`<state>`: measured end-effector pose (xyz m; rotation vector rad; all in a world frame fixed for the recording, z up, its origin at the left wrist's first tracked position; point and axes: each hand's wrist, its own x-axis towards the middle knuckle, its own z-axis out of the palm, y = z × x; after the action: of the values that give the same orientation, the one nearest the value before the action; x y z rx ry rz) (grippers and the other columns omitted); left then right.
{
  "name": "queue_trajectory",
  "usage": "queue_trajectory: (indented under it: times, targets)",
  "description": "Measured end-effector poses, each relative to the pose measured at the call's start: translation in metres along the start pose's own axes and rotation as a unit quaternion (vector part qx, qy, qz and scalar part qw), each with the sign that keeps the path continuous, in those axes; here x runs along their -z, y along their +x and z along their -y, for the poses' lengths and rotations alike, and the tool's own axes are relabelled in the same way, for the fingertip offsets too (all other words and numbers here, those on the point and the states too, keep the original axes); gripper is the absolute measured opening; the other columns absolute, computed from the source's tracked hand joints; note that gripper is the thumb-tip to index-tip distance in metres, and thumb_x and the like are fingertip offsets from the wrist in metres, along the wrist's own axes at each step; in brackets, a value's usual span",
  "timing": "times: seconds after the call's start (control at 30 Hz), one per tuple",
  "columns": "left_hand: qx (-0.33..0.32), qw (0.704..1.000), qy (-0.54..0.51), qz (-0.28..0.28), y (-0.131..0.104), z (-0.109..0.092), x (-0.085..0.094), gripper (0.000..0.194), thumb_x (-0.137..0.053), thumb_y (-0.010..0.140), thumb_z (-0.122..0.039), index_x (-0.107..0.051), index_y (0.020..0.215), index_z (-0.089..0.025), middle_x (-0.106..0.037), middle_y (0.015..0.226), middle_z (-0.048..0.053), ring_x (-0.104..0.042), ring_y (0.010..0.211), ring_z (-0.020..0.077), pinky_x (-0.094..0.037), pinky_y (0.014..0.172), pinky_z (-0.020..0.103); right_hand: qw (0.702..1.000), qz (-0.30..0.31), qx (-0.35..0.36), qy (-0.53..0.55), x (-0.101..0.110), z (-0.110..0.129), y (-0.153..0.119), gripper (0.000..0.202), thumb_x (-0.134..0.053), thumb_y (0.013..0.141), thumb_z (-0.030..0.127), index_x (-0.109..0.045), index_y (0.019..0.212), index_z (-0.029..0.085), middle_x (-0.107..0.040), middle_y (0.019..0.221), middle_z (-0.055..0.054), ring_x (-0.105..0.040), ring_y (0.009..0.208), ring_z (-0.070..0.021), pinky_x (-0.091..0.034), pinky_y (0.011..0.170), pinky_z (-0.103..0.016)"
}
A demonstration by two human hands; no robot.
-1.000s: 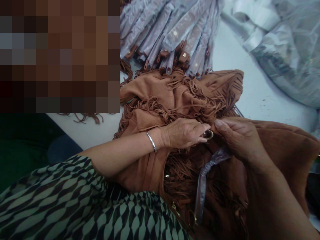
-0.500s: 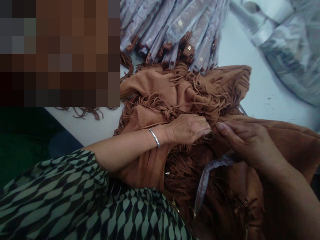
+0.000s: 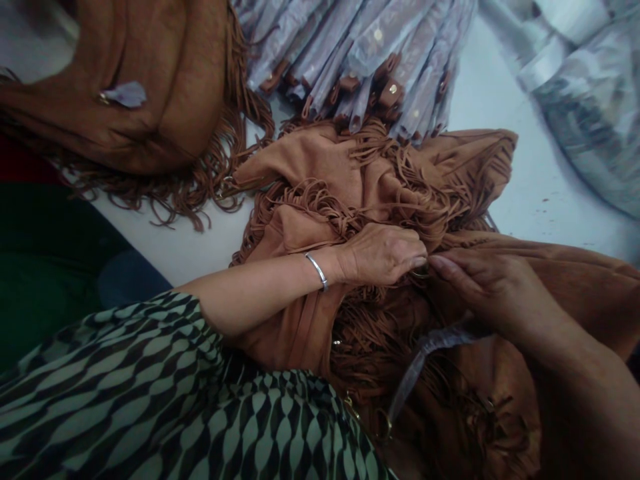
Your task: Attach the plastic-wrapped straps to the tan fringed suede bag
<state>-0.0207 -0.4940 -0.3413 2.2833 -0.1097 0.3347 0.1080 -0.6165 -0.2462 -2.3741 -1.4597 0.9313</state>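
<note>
A brown suede-like fringed bag (image 3: pixel 313 317) lies in front of me, its fringe bunched around both hands. My left hand (image 3: pixel 383 255), with a silver bangle at its wrist, is closed on a metal ring (image 3: pixel 420 271), mostly hidden by the fingers. Just right of it, my right hand (image 3: pixel 493 283) is pinched, its thumb and fingertips close against the ring. A narrow plastic-wrapped strap (image 3: pixel 425 347) runs from under my right palm down to a metal ring (image 3: pixel 384 423) low on the bag. Exactly what the right fingertips grip is hidden.
Another brown fringed bag (image 3: pixel 165 127) sits at the upper left. A pile of plastic-wrapped straps (image 3: pixel 380 47) lies at the back of the white table (image 3: pixel 540 193). Some clear plastic bagging (image 3: pixel 595 100) is at the upper right.
My right fingertips have moved slightly left, closer to the left hand and the ring. The view has shifted a little, and the upper-left bag, covered by a pixelated block before, now shows.
</note>
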Motion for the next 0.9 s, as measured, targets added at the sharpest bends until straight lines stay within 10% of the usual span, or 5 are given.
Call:
queue_trajectory:
  times: [0.33, 0.63, 0.9]
  targets:
    - [-0.005, 0.999, -0.046, 0.011, -0.001, 0.002, 0.0, 0.033, -0.037, 0.094, -0.035, -0.065, 0.09, -0.016, -0.063, 0.085, 0.005, -0.058, 0.081, 0.0162, -0.039, 0.072, 0.027, 0.993, -0.063, -0.095, 0.005, -0.036, 0.008, -0.035, 0.028, -0.046, 0.087, 0.041, -0.061, 0.083, 0.018, -0.063, 0.071, -0.005, -0.059, 0.063, -0.0184, -0.043, 0.06, -0.029]
    - [0.052, 0.984, -0.154, 0.07, 0.014, -0.011, 0.029, 0.025, -0.039, 0.093, -0.026, -0.059, 0.085, -0.014, -0.063, 0.081, 0.002, -0.057, 0.076, 0.0126, -0.041, 0.069, 0.023, 0.97, 0.097, -0.092, 0.204, 0.02, 0.015, -0.02, 0.04, -0.05, 0.084, 0.052, -0.05, 0.065, 0.018, -0.046, 0.058, 0.001, -0.041, 0.055, -0.0101, -0.033, 0.053, -0.025]
    - [0.038, 0.995, 0.083, 0.038, -0.002, -0.052, 0.046, 0.04, -0.042, 0.091, -0.048, -0.052, 0.106, -0.013, -0.059, 0.1, 0.009, -0.056, 0.091, 0.0226, -0.042, 0.076, 0.034, 0.906, 0.1, -0.16, 0.379, 0.026, 0.018, -0.025, 0.038, -0.059, 0.079, 0.05, -0.05, 0.064, 0.016, -0.037, 0.055, 0.005, -0.028, 0.048, -0.0055, -0.021, 0.045, -0.022]
